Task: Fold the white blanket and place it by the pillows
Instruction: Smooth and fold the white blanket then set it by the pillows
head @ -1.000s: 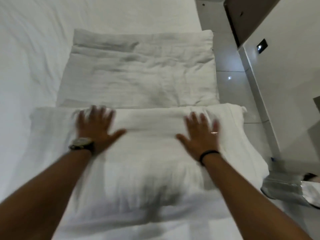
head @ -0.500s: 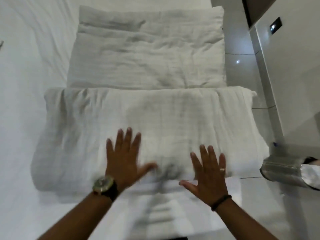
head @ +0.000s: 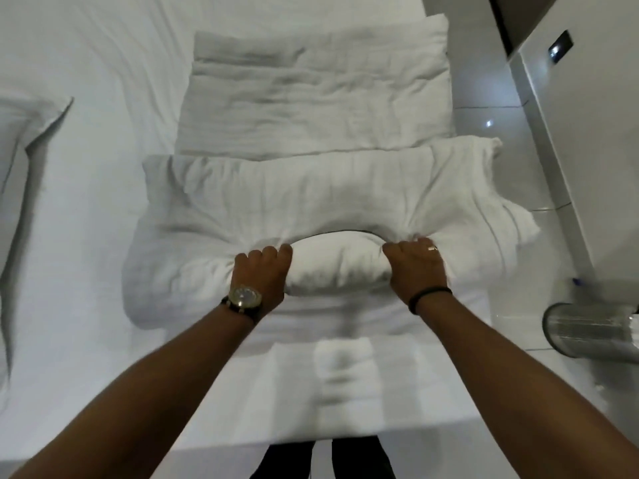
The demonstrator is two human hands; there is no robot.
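Observation:
The folded white blanket (head: 311, 198) lies as a thick bundle across the bed in front of me. Both hands clutch its near edge, and the fabric bunches up between them. My left hand (head: 261, 271), with a watch on the wrist, is shut on the blanket's near edge left of centre. My right hand (head: 416, 266), with a ring and a dark wristband, is shut on the same edge right of centre. Just beyond the blanket, touching its far side, lies a white pillow (head: 311, 95). Another pillow's corner (head: 24, 133) shows at the far left.
The white bed sheet (head: 86, 63) spreads to the left and toward me. The bed's right edge meets a glossy tiled floor (head: 484, 112). A metal cylindrical bin (head: 584, 330) stands on the floor at the right, beside a white wall (head: 587, 133) with a dark switch plate.
My hands slid back from the blanket's far side to its near edge. They were flat and open; now both are closed on the edge, bunching it.

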